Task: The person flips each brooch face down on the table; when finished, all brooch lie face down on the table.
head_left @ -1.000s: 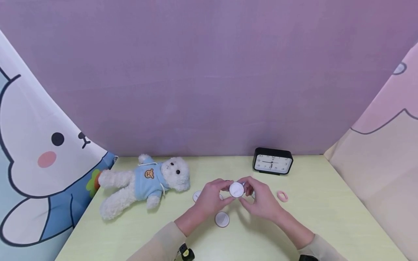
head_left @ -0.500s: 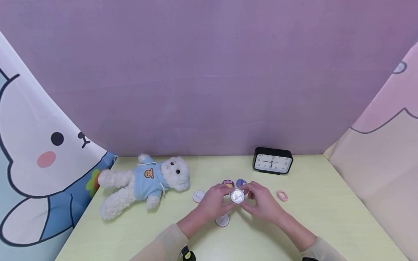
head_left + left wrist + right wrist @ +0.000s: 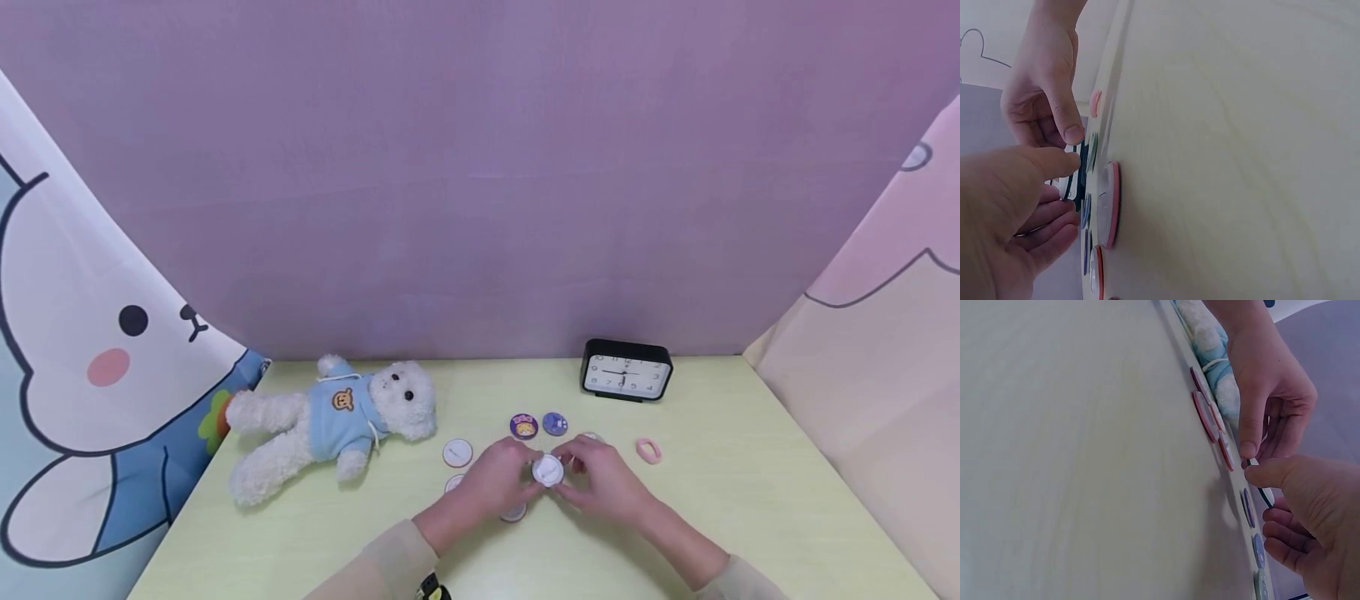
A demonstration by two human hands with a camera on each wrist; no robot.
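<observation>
Between both hands, a round pin-back badge [image 3: 547, 471] shows its pale back with a pin across it. My left hand [image 3: 495, 477] pinches its left edge with thumb and fingers, while my right hand [image 3: 609, 479] pinches the right edge. The wrist views show the badge edge-on, held above the table. Just beyond the hands lie a purple badge [image 3: 524, 426] and a blue badge [image 3: 555, 423], picture side up. A white-backed badge [image 3: 457, 452] lies left of my left hand. Another badge [image 3: 514, 513] is partly hidden under the left wrist, and one badge [image 3: 592, 437] shows behind my right hand.
A plush bear [image 3: 341, 417] in a blue hoodie lies at the left of the pale table [image 3: 750, 500]. At the back right stands a black alarm clock [image 3: 627, 371]. A pink hair tie [image 3: 648, 451] lies right of my right hand. A purple cloth [image 3: 480, 183] hangs behind.
Both hands have drawn slightly toward the body with the badge still between them. The purple and blue badges behind them have come into full view, and the held badge's tilt has changed.
</observation>
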